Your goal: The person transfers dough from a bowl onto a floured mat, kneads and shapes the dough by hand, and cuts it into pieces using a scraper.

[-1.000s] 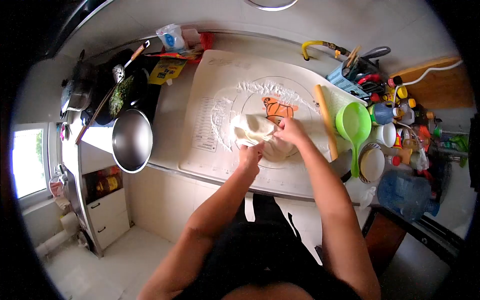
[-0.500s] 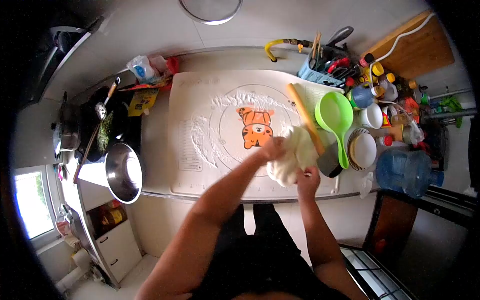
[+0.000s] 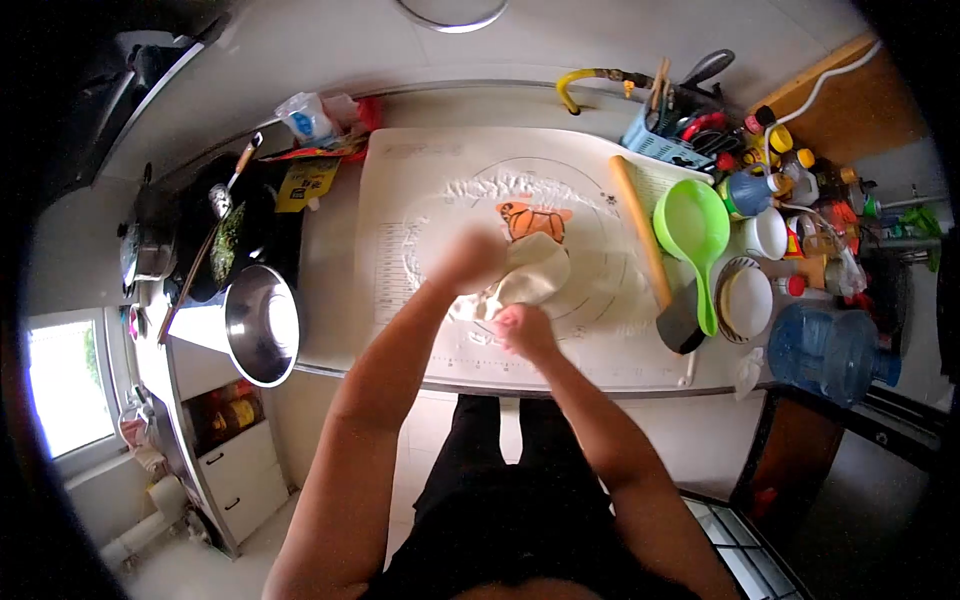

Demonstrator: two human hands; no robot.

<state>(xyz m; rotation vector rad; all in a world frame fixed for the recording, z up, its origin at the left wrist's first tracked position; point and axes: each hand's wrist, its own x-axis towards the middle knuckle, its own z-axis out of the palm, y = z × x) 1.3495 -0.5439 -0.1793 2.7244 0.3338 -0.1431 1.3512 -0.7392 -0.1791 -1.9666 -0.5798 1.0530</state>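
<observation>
A pale lump of dough [image 3: 538, 275] lies on the floured white kneading mat [image 3: 400, 180], over the lower part of its orange tiger print [image 3: 535, 222]. My left hand [image 3: 468, 258] is at the dough's left side, smeared by motion, so its fingers cannot be made out. At the dough's near edge, my right hand [image 3: 527, 331] has its fingers curled in and closed on the dough's rim. White flour [image 3: 510, 187] is scattered on the mat beyond the dough.
Right of the dough lie a wooden rolling pin [image 3: 640, 225], a dark-bladed scraper [image 3: 681, 322] and a green ladle-shaped scoop [image 3: 690, 225]. Bowls [image 3: 745, 300], bottles and a blue water jug [image 3: 825, 355] crowd the right side. A steel bowl [image 3: 262, 325] stands left, by the stove.
The dough, held up at the mat's right side before, is now down near the middle of the mat. Both hands moved left with it, and the view shifted slightly.
</observation>
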